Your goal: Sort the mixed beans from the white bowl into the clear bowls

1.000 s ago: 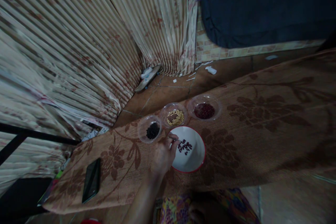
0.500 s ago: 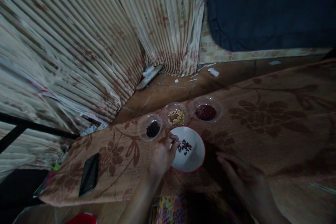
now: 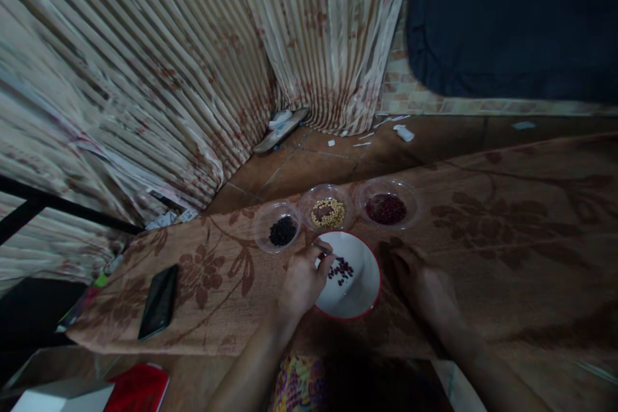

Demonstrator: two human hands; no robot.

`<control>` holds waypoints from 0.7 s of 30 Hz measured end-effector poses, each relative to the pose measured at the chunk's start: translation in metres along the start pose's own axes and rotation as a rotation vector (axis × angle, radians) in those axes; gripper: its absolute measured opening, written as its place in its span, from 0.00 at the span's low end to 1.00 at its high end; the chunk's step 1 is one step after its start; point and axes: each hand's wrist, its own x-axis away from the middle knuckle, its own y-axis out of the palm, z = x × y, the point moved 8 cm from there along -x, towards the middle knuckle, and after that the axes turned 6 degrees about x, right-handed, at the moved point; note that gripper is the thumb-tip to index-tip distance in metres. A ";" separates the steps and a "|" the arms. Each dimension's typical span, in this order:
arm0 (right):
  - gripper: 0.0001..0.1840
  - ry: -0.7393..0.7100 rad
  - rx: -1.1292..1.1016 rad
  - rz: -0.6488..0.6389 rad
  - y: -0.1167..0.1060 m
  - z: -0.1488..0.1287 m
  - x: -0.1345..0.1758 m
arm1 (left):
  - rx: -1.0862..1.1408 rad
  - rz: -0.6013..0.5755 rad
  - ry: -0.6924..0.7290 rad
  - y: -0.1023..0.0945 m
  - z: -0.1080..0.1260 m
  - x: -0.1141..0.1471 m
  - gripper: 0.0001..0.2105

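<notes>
A white bowl with a red rim stands on the cloth-covered table, with a small scatter of dark red beans inside. My left hand reaches over the bowl's left rim. Its thumb and fingertips are pinched close beside the beans; what lies between them is too small to see. Just right of the bowl, my right hand is low over the cloth, fingers loosely bent and apart, holding nothing visible. Behind the bowl stand three clear tubs: black beans, yellow beans and dark red beans.
A dark phone lies at the left on the patterned tablecloth. Beyond the table's far edge are striped curtains, a skateboard-like board and paper scraps on the tiled floor. A red item is at the lower left.
My right hand has moved left and forward, closer to the bowl, with its fingers more bent. My left hand stays at the bowl's left side. The view has shifted slightly.
</notes>
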 end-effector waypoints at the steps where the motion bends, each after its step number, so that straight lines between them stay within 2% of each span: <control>1: 0.16 0.003 -0.002 -0.008 0.000 0.000 0.000 | -0.005 0.000 0.003 0.001 0.001 0.000 0.05; 7: 0.15 0.026 -0.037 -0.017 0.000 0.003 -0.002 | -0.063 0.019 0.010 -0.002 0.002 0.003 0.05; 16: 0.14 0.013 -0.051 0.002 -0.001 0.003 -0.002 | -0.066 -0.043 0.074 -0.004 0.008 0.000 0.06; 21: 0.14 0.030 -0.028 -0.013 -0.001 0.003 -0.002 | -0.066 -0.039 0.082 -0.003 0.009 0.000 0.06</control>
